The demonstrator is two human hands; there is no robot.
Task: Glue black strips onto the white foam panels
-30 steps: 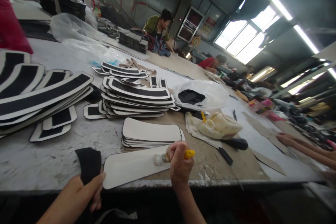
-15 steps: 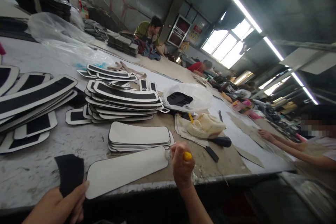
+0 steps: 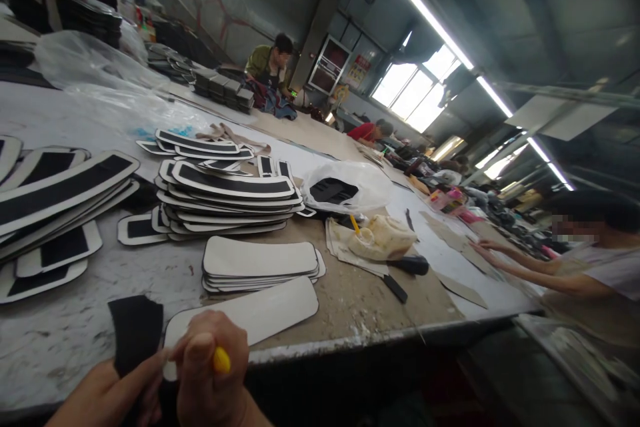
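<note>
A yellow-handled brush (image 3: 221, 360) was gripped in the closed right hand (image 3: 210, 373), low at the near edge of the table (image 3: 75, 340), its bristle end hidden behind the fist. Just beside it, a black fabric piece (image 3: 135, 330) was pinched by the left hand (image 3: 107, 390), fingers closed on its lower edge. Between the two hands the near end of a long white panel (image 3: 250, 313) was covered, the panel lying flat and running away to the right, its far end bare.

Much looked already done, by the lie of things: a heap of white panels faced with black strips (image 3: 230, 197) was stacked further back, and more such pieces (image 3: 55, 200) were fanned out at the left. A stack of plain white panels (image 3: 260, 263) lay right behind the one being handled, so a fair share was judged left to do. Whether the panel in hand was coated could not be told.

To the right, a glue pot on paper (image 3: 380, 240) was set well apart from the grip, with a bag holding black pieces (image 3: 345, 188) behind it. At the far right, the arms of another person (image 3: 520, 263) were stretched over the table.
</note>
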